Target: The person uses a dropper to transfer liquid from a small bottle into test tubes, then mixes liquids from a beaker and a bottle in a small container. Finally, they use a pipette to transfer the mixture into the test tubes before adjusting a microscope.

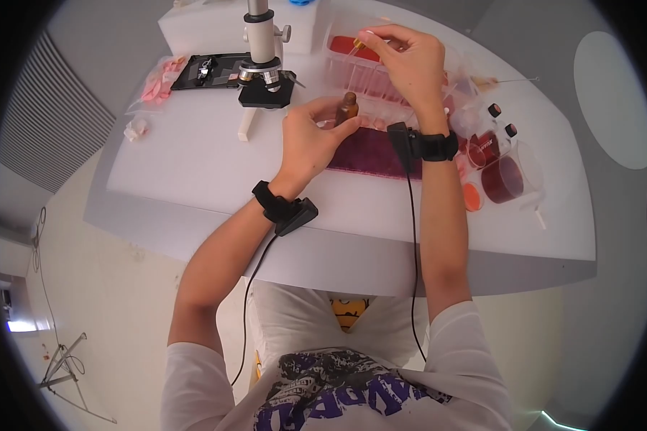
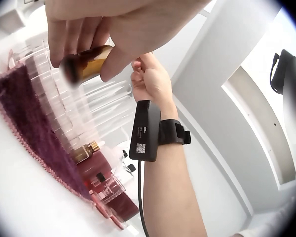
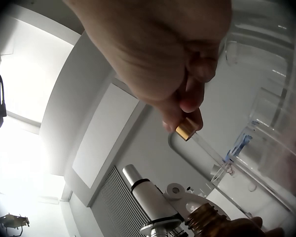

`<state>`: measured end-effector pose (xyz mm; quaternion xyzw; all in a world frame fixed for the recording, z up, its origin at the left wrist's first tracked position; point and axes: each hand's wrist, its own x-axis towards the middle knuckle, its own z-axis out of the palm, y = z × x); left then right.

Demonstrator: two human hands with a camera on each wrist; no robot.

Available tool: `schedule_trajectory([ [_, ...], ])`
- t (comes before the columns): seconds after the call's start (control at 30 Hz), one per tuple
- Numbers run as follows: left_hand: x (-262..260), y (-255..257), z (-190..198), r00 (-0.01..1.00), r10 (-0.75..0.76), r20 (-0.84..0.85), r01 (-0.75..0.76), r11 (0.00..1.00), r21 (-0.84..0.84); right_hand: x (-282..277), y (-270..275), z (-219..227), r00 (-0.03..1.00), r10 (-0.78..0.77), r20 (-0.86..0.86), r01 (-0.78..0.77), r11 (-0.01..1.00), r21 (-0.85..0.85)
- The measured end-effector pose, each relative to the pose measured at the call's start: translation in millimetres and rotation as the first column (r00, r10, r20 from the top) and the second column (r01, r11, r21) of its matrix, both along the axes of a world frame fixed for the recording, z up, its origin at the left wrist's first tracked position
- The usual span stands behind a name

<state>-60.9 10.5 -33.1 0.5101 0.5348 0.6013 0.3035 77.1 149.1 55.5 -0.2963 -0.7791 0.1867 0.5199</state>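
The left hand curls its fingers and thumb round a small amber bottle, holding it upright just above the white worktop, near the far edge of a dark red cloth; the bottle's neck is open (its threaded mouth shows in the right wrist view). The right hand is raised above and just to the right of the bottle, its fingertips pinching a dropper by its gold collar; the clear glass tube slants down towards the bottle's mouth but stays apart from it. Beyond the hands stands a clear plastic rack; a microscope stands to the left of it; to the right, near the worktop's edge, sit a beaker of red liquid and small black-capped bottles.
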Motion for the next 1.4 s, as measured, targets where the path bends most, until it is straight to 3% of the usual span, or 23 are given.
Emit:
schedule_trajectory([
  [0.17, 0.2, 2.0, -5.2, 1.000, 0.003, -0.011, -0.003, 1.000, 0.003, -2.0, 3.9, -3.0, 0.997, 0.066, 0.030, -0.067, 0.997, 0.049],
  [0.37, -2.7, 3.2, -6.2, 0.996, 0.052, -0.075, -0.051, 0.998, 0.025, -3.0, 2.3, -2.9, 0.999, 0.035, 0.016, -0.036, 0.997, 0.068],
  [0.5, -12.8, 11.7, -18.6, 0.983, 0.106, -0.147, -0.093, 0.991, 0.097, -1.6, -6.4, 5.2, 0.996, 0.081, -0.036, -0.080, 0.996, 0.041],
  [0.6, -11.6, 7.3, -9.6, 0.987, 0.128, -0.097, -0.122, 0.991, 0.060, 5.8, -13.4, 18.6, 0.994, 0.085, -0.064, -0.085, 0.996, -0.007],
  [0.7, -13.0, 10.3, -14.1, 0.989, 0.129, -0.079, -0.121, 0.988, 0.095, 14.2, -22.4, 29.7, 0.984, 0.175, 0.035, -0.175, 0.985, 0.002],
  [0.77, -12.0, 9.5, -12.3, 0.989, 0.128, -0.068, -0.122, 0.988, 0.092, 15.0, -28.7, 34.2, 0.943, 0.328, 0.051, -0.323, 0.943, -0.087],
  [0.9, -5.4, 3.1, 0.4, 0.992, 0.119, 0.042, -0.122, 0.986, 0.110, 9.7, -38.4, 35.0, 0.957, 0.265, 0.120, -0.254, 0.962, -0.101],
  [1.03, -8.3, 5.4, -3.6, 0.993, 0.120, 0.018, -0.122, 0.979, 0.165, 9.5, -39.3, 37.1, 0.916, 0.318, 0.245, -0.304, 0.948, -0.096],
  [1.1, -7.4, -0.8, 5.4, 0.983, 0.145, -0.113, -0.130, 0.983, 0.131, 10.5, -37.2, 33.4, 0.889, 0.351, 0.294, -0.325, 0.936, -0.133],
  [1.17, -7.1, 2.2, 0.7, 0.988, 0.124, -0.087, -0.109, 0.981, 0.159, 9.4, -34.1, 27.3, 0.870, 0.381, 0.313, -0.334, 0.922, -0.195],
  [1.4, -0.2, -1.3, 2.1, 0.999, 0.034, 0.000, -0.034, 0.989, 0.142, 12.5, -29.0, 26.1, 0.842, 0.372, 0.391, -0.331, 0.928, -0.171],
])
